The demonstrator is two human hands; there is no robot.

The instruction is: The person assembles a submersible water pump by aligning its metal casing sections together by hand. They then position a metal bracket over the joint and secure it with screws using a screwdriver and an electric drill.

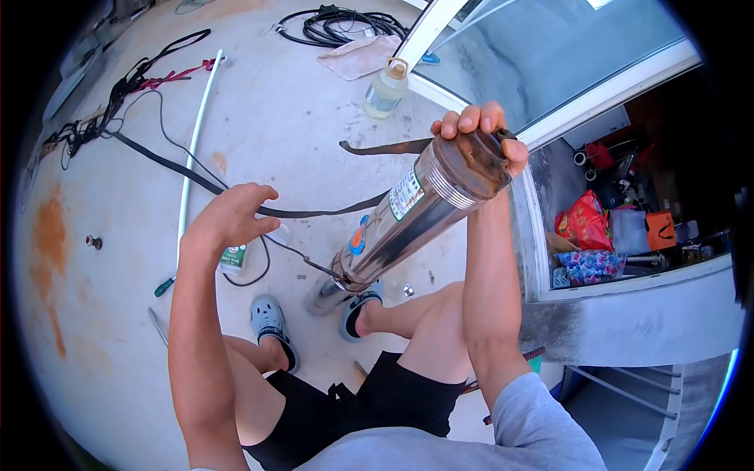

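Head view: metal cylinder (415, 226) tilted, with lower end between the shoes (269, 318) and rusty cap (471, 159) in right grip (490, 118), fingers curled around the edge. Left grip (233, 218) well open, holding nothing, near black strap (314, 213). For better control, add a second point of support on the metal cylinder; avoid tugging cord (312, 264) at its lower part. Mind white door frame (605, 100) just beside right grip and plastic bottle (383, 96) beyond.

Stained floor (118, 314), black coil (334, 17), jug (385, 98), white pipe (205, 118)
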